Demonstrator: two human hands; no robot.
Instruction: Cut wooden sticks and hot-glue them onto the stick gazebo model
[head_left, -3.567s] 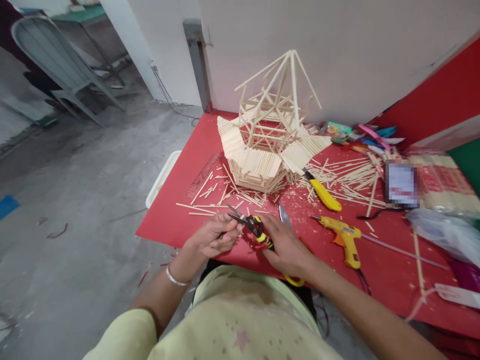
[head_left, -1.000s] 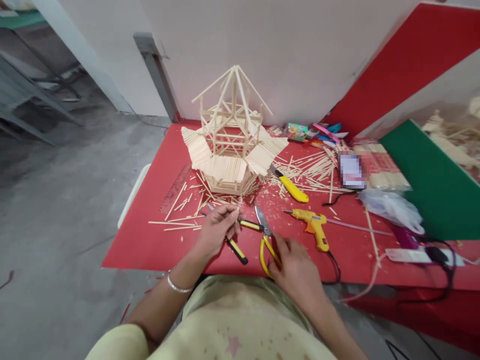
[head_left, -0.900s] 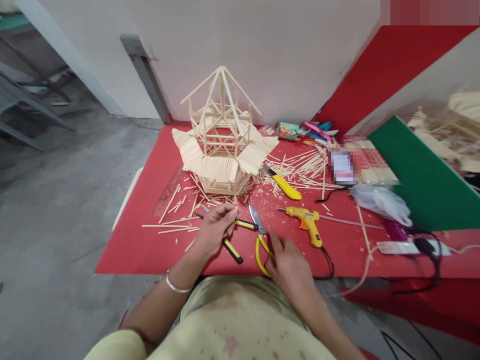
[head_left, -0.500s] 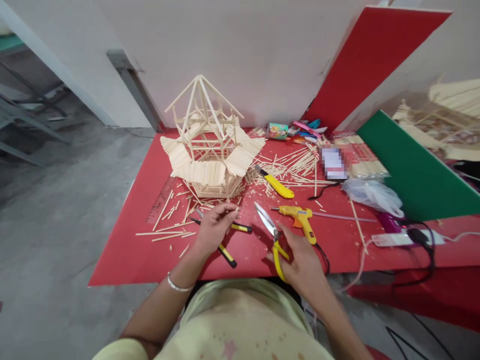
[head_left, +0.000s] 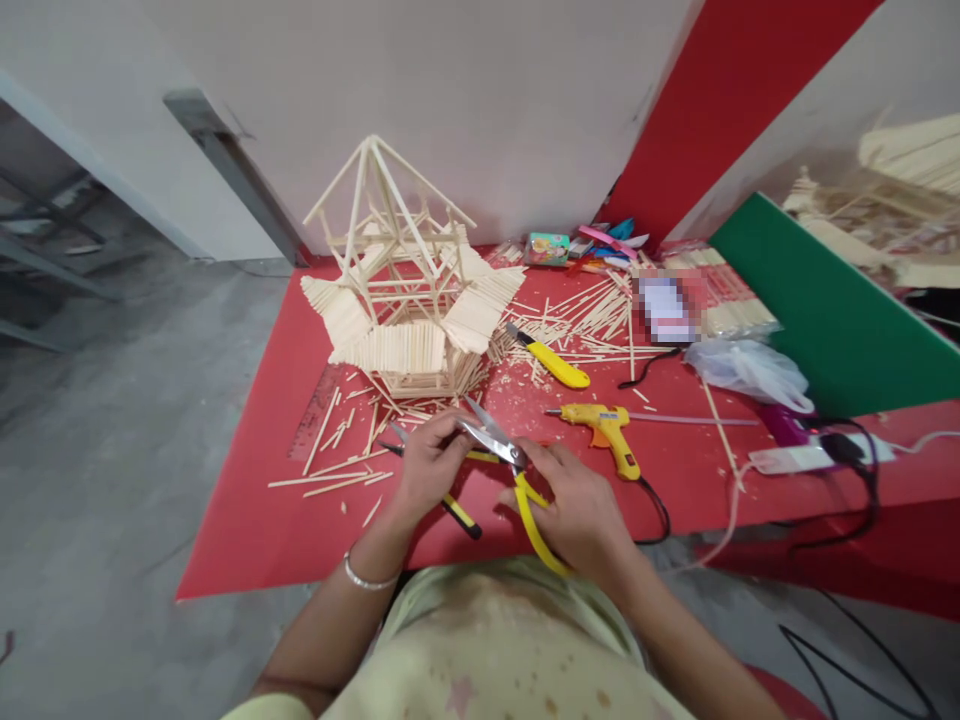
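Note:
My right hand [head_left: 581, 495] grips yellow-handled scissors [head_left: 525, 500], whose blades are spread and point left to my other fingertips. My left hand [head_left: 435, 465] is closed in a pinch at the blades; a pale bit of wooden stick showed there a moment ago, and is now mostly hidden. Beneath that hand lies a tool with black-and-yellow handles [head_left: 461, 515], partly covered. Just behind stands a model building of wooden sticks [head_left: 405, 350], with an open pointed roof frame and slatted lower eaves.
On the red tabletop [head_left: 247, 520] lie a yellow utility knife [head_left: 559, 365], a yellow glue gun [head_left: 611, 430] with its cord, loose sticks [head_left: 600, 320] and a clear ruler [head_left: 311, 415]. A plastic bag [head_left: 750, 370] and a power strip [head_left: 795, 458] are at right, near a green board [head_left: 825, 320].
My right hand has brought the scissors left, so the blades now meet my left fingertips. The left hand keeps its pinch. The view has shifted slightly.

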